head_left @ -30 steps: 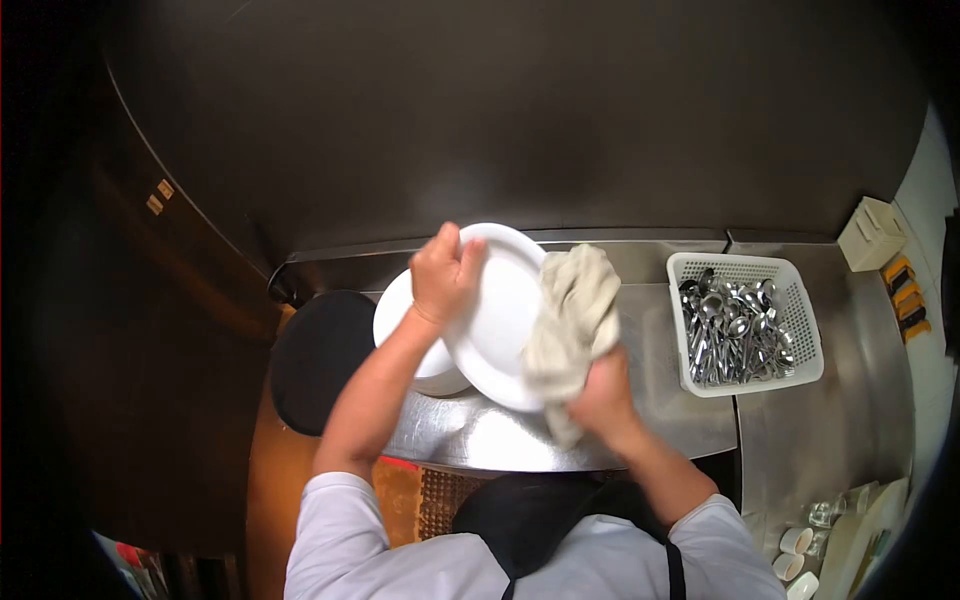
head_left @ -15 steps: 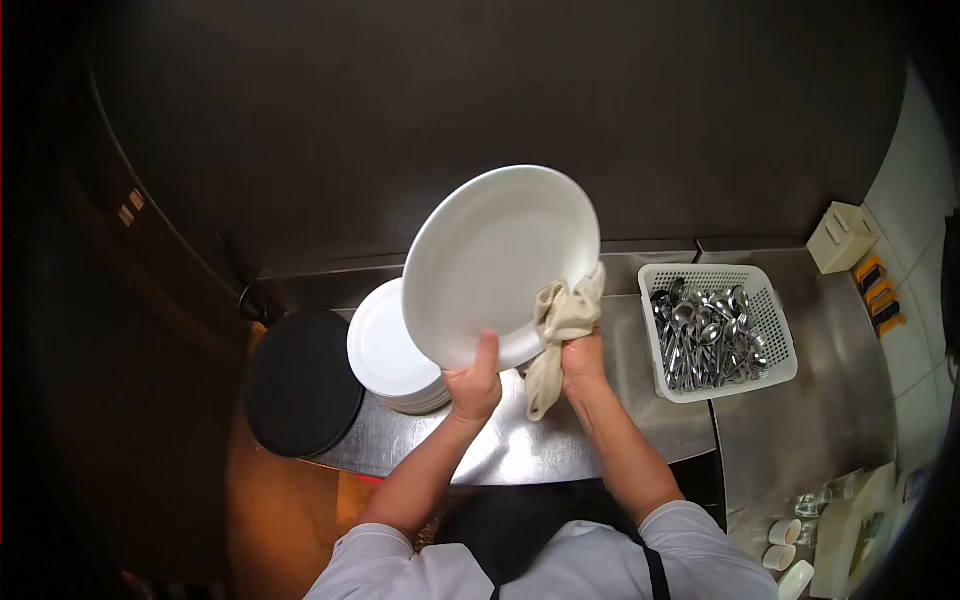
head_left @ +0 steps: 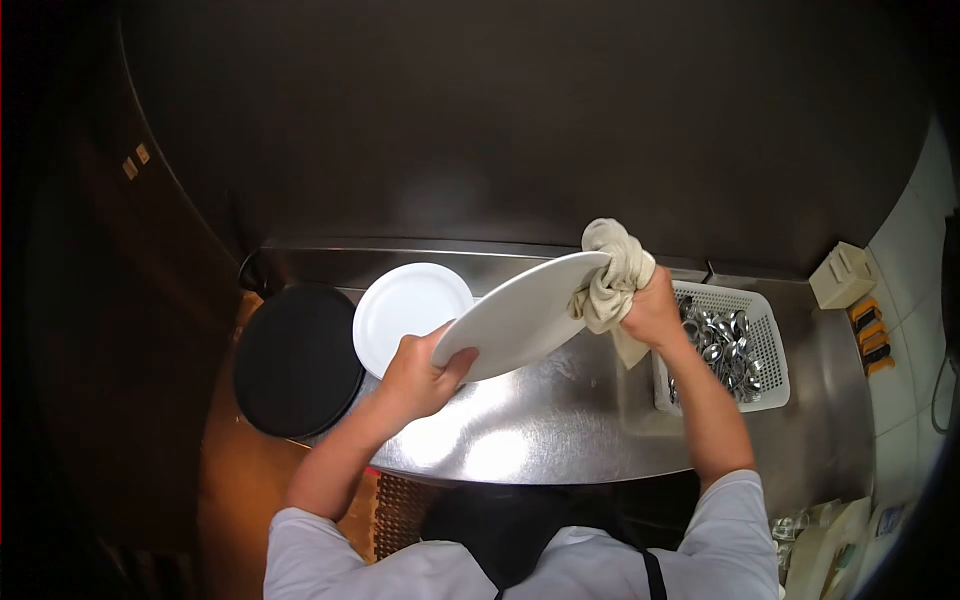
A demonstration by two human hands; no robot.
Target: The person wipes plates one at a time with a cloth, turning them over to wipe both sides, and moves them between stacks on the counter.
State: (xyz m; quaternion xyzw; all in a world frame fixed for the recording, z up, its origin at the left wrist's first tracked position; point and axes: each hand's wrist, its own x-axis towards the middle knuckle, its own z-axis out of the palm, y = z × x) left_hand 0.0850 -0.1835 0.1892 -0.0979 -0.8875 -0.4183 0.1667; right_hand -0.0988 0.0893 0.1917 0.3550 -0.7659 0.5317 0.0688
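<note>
A large white plate [head_left: 530, 318] is held tilted above the steel counter [head_left: 540, 430]. My left hand [head_left: 423, 375] grips its lower left edge, with the thumb over the near face. At the upper right edge, my right hand [head_left: 652, 308] is closed on a bunched cream cloth [head_left: 612, 280], which touches the rim and hangs down below. Behind my left hand stands a stack of white plates [head_left: 405, 310], partly covered by the held plate. Farther left lies a round black tray [head_left: 298, 360].
A white perforated basket [head_left: 775, 350] of metal spoons and other cutlery sits on the right, partly behind my right forearm. Beyond it are a cream holder [head_left: 842, 277] and orange-and-black items [head_left: 872, 335]. Glassware [head_left: 790, 527] shows at the lower right. A dark panel rises behind the counter.
The plate has turned from nearly face-on to a steep slant. My left hand has moved left, and my right hand has moved right and up with the cloth to the plate's far edge.
</note>
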